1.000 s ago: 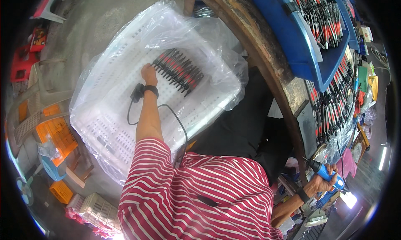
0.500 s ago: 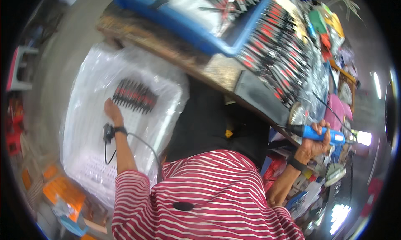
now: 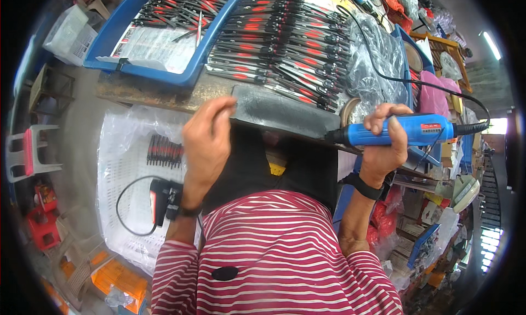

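Note:
My right hand [image 3: 385,142] is wrapped round a blue power screwdriver [image 3: 394,129], its black nose pointing left over the bench edge. A black cable runs from its rear end. My left hand [image 3: 211,145] hovers at the bench's front edge, fingers bent and partly apart, with nothing visible in them. Its fingertips are close to the left end of a black pad [image 3: 279,109]. Behind the pad lie rows of slim black pieces with red middles [image 3: 252,41]. A neat row of like pieces [image 3: 164,151] lies in a plastic-lined white basket [image 3: 123,191] at my left.
A blue tray [image 3: 189,74] with more slim pieces and white paper stands at the back left of the wooden bench [image 3: 148,93]. Clear plastic bags [image 3: 375,57] and a round object [image 3: 349,109] lie right of the rows. A white stool [image 3: 33,153] stands far left.
My left hand has moved from the row of pieces in the basket up and right to the bench edge. The view has turned, and the screwdriver has come nearer the black pad.

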### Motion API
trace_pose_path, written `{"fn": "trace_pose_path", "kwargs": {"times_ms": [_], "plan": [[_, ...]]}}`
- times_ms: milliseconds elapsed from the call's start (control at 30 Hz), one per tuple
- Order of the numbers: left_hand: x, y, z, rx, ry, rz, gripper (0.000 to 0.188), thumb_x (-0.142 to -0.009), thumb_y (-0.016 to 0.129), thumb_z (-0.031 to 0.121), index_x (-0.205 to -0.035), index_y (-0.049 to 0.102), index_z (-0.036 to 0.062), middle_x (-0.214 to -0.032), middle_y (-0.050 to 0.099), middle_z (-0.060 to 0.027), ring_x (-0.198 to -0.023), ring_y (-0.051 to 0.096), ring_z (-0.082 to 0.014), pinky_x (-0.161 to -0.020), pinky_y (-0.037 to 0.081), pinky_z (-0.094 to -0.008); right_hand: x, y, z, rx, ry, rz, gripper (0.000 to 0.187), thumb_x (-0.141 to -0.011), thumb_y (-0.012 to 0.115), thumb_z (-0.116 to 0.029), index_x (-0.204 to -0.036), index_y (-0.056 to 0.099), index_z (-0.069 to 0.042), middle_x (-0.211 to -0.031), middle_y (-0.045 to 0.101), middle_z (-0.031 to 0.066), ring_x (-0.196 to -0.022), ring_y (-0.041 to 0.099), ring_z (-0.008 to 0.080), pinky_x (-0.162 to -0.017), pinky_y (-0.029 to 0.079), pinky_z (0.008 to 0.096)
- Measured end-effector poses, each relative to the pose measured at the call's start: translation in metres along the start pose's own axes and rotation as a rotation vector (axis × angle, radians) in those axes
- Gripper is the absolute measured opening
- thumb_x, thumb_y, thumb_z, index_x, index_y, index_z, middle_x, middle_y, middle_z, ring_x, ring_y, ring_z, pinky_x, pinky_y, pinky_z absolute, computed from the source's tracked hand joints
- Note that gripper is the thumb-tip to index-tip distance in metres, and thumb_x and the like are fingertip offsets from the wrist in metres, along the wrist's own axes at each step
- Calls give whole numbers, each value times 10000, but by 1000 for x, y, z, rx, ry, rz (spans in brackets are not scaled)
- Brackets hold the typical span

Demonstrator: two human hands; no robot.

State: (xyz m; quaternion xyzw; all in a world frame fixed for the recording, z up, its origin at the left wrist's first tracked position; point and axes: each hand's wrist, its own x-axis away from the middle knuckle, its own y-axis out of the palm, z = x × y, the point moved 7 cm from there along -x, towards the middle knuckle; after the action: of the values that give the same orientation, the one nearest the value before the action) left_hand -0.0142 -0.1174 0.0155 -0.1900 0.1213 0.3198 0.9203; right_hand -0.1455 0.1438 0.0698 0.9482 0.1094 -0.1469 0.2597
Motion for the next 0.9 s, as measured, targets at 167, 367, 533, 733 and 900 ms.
{"fn": "trace_pose_path", "kwargs": {"times_ms": [167,367,533,733,900], "plan": [[-43,52,22,-358,364,-124,213,-728,596,-33,-927,628,35,-866,584,-107,-833,535,-297,-747,443,-358,5,9,3,-13,-8,-41,262,-739,548,-18,-988,466,-7,-794,565,177,-594,505,181,-594,449,338],[-53,84,8,-536,490,-288,224,-680,646,-27,-888,634,54,-876,565,-79,-881,506,-267,-776,428,-357,7,4,3,-37,-8,-41,259,-737,565,-3,-973,463,19,-805,573,176,-597,533,176,-587,475,330],[-58,94,-5,-666,521,-318,153,-710,647,69,-853,652,123,-847,540,-33,-881,501,-239,-717,419,-363,7,1,5,9,-21,-35,244,-737,538,-40,-975,491,-12,-791,567,172,-573,493,169,-579,431,339],[-54,96,-8,-745,568,-313,242,-695,591,4,-911,578,112,-884,519,-34,-914,493,-236,-780,376,-379,5,4,0,-25,-37,-36,243,-738,560,-7,-968,485,17,-798,574,175,-583,522,166,-581,459,336],[-58,78,5,-711,577,-196,314,-702,503,-80,-976,539,67,-930,568,-96,-941,528,-279,-819,371,-373,0,7,-3,-12,-62,16,192,-729,585,1,-903,506,30,-773,581,156,-584,539,158,-577,466,313]]}}
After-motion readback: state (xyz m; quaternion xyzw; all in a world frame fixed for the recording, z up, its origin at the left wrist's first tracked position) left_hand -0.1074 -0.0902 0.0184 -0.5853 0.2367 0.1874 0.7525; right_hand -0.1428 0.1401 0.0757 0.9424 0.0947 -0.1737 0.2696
